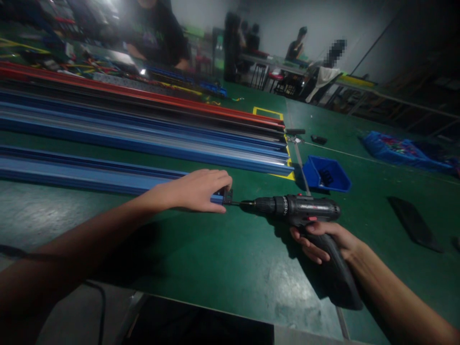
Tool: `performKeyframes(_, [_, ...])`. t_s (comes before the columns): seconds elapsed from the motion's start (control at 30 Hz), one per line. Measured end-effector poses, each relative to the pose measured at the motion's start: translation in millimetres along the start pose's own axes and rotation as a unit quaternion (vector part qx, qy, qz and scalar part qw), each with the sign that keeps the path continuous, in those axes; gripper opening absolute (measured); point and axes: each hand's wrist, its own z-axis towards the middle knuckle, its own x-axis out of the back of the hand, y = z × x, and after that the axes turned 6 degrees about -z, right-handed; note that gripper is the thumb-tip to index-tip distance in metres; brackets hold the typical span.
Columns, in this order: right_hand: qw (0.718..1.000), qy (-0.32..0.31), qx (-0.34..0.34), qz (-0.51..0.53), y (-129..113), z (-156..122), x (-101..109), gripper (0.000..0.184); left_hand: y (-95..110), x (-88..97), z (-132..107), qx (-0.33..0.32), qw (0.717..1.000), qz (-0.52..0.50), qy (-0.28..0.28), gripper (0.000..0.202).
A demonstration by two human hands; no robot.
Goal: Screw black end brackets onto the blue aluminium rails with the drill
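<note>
Currently, the left hand (pixel 196 190) lies over the near end of a blue rail (pixel 89 175) that rests flat on the green surface (pixel 215 258). Its grip is clamped on the rail, fingers curled over the top and thumb along the front edge. A small black end piece (pixel 227 196) shows just beyond the fingertips.

The right hand (pixel 323 239) holds a cordless drill (pixel 305 209) level above the surface, grip closed around the handle. The drill's bit (pixel 233 203) points left and meets the black end piece.

Behind the rail lies a row of long blue and red rails (pixel 143 129). A blue bin (pixel 311 175) stands near the drill, on its far side. A co-worker (pixel 158 33) stands at the far side of the surface.
</note>
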Motion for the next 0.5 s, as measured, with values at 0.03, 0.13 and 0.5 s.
performKeyframes(0.03, [1.000, -0.001, 0.002, 0.003, -0.1, 0.0, -0.2, 0.028, -0.2, -0.2, -0.1, 0.000, 1.000, 0.001, 0.000, 0.041])
performKeyframes(0.13, [1.000, -0.002, 0.002, 0.009, -0.3, -0.3, -0.5, 0.028, -1.0, -1.0, 0.0, 0.000, 1.000, 0.002, 0.000, 0.041])
performKeyframes(0.5, [1.000, 0.000, 0.003, 0.003, 0.2, -0.6, 0.4, 0.027, -0.9, -1.0, -0.7, -0.002, 1.000, 0.001, -0.001, 0.041])
